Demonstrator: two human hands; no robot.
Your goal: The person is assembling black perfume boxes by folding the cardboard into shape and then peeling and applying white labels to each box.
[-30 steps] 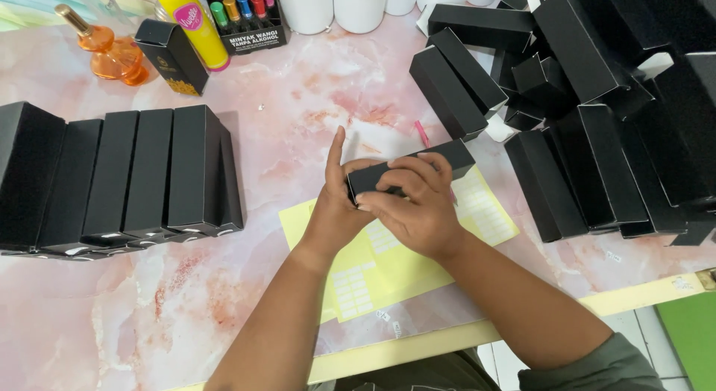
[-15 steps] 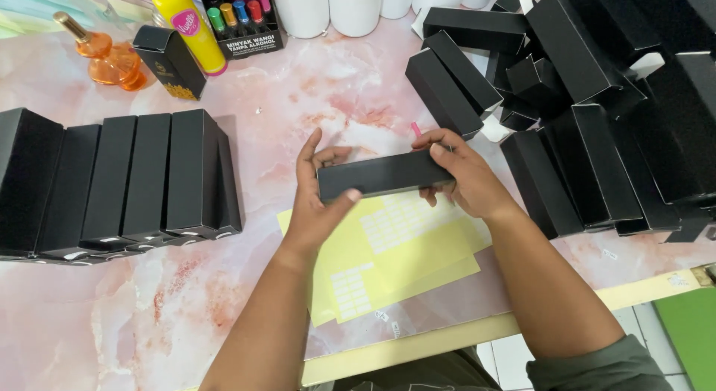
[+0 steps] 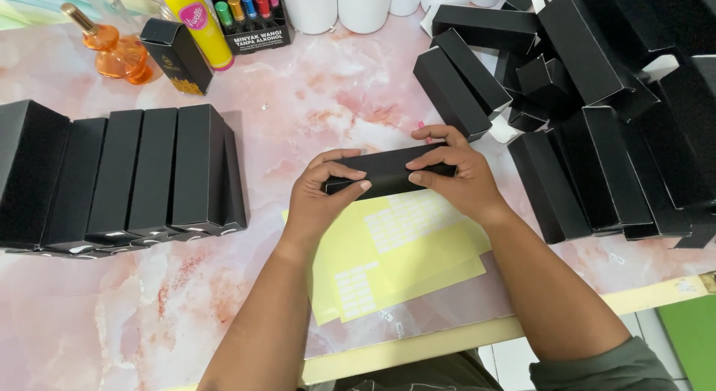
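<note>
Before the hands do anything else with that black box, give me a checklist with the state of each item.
1. Long black box held at both ends: ok, left hand and right hand both grip it.
2. Box lifted off the yellow label sheets: ok, it is held above them.
3. Box end flaps closed: cannot tell, fingers cover both ends.
4. Row of black boxes at the left standing tidy: ok.
5. Pile of black boxes at the right orderly: not ok, jumbled.

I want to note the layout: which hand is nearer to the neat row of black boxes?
Left. The left hand grips the near end of the held black box, beside the row of black boxes. The right hand holds the far end.
</note>
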